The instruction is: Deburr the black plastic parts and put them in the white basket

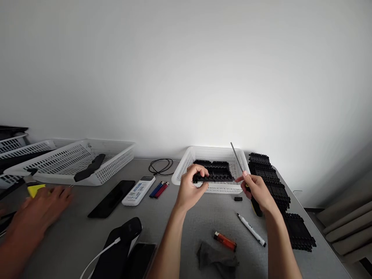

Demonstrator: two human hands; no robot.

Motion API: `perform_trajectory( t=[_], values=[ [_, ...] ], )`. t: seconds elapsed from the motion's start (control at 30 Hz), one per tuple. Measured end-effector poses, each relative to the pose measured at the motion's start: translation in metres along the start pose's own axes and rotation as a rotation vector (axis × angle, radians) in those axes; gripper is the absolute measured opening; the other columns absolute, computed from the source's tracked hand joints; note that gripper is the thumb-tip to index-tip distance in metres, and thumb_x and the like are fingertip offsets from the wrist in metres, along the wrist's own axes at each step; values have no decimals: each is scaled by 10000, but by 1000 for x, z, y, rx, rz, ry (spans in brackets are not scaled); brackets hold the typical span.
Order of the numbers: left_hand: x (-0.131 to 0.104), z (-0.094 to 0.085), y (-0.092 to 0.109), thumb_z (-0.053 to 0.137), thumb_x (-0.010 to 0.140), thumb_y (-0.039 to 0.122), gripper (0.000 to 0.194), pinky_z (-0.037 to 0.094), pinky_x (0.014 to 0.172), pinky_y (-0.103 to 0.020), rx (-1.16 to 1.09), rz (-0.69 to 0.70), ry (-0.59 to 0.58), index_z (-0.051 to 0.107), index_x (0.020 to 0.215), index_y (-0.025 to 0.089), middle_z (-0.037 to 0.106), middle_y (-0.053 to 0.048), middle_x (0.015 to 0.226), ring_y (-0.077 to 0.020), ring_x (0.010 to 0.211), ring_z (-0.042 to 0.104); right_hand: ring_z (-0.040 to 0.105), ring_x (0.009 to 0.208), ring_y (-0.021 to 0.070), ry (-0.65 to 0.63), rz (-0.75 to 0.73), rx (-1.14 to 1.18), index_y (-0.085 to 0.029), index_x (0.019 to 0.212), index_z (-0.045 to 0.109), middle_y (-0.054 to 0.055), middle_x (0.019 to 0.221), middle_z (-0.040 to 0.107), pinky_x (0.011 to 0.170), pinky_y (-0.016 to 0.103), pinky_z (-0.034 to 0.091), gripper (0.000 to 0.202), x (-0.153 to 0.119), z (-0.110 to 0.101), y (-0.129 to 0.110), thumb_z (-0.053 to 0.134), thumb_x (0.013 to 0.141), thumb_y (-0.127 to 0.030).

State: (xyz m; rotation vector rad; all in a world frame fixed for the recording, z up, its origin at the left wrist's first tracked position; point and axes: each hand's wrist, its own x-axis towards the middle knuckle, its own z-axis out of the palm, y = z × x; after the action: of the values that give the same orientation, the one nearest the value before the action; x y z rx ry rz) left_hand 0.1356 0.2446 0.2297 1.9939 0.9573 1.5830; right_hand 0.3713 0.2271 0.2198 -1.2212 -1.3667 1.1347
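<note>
My left hand (pixel 192 186) is closed on a black toothed plastic strip (pixel 217 178), held level over the front of a white basket (pixel 222 188). In my right hand (pixel 258 190) is a thin-shafted metal tool (pixel 237 155) with a black-and-yellow handle; its shaft points up and to the left. Whether it is a file or a screwdriver I cannot tell. The right fingertips are close to the strip's right end. More black strips (pixel 219 164) lie inside the basket. Stacks of black toothed pieces (pixel 273 182) stand to the right of it.
Nearer me lie a marker (pixel 251 229), its black cap (pixel 238 198), an orange lighter (pixel 225 241) and a grey cloth (pixel 216 259). Leftward are two lighters (pixel 159 190), a white power bank (pixel 138 191), phones (pixel 112 198) and another basket (pixel 116 166). Another person's hand (pixel 43 209) works at far left.
</note>
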Motion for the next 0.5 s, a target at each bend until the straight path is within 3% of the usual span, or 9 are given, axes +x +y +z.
perform_trajectory(
  t=[0.1,0.17,0.27,0.37,0.43,0.5],
  values=[
    [1,1,4,486,703,-26,288,422,941,-364,51,112,-96,374,750,235,622,-19,950,-216,1101,561,309,425,60,-98,50,178,-176,718,543,-37,585,470,406,226,246,510,2,10,1,648,776,-672],
    [1,2,7,480,715,-38,292,377,1034,-409,110,132,-157,376,751,233,604,-45,1149,-238,1283,465,273,410,50,-116,61,263,-191,687,496,-72,532,396,388,217,237,479,2,13,1,715,749,-612],
    [-1,2,8,515,748,-11,270,307,1121,-472,147,65,-217,439,824,236,390,-67,1469,-275,1445,271,218,400,40,-39,40,328,-202,704,485,-117,501,277,373,204,219,458,2,13,2,800,683,-534],
    [-5,1,7,677,769,150,391,300,1135,-521,80,-64,-286,467,1079,264,195,-116,1575,-341,1492,137,219,407,43,49,8,312,-186,794,553,-117,514,292,374,209,222,440,3,12,4,812,665,-518],
    [-7,1,7,723,779,277,559,359,1100,-511,-9,-149,-311,391,1229,282,267,-158,1533,-354,1461,235,238,414,51,86,-14,273,-168,856,593,-108,516,329,381,218,227,442,3,12,6,799,683,-519],
    [-8,2,7,686,821,351,627,454,1012,-461,-144,-233,-314,292,1305,296,424,-167,1421,-319,1324,459,265,425,57,129,-41,218,-151,881,621,-83,538,401,393,228,238,447,4,12,7,783,699,-526]
  ],
)
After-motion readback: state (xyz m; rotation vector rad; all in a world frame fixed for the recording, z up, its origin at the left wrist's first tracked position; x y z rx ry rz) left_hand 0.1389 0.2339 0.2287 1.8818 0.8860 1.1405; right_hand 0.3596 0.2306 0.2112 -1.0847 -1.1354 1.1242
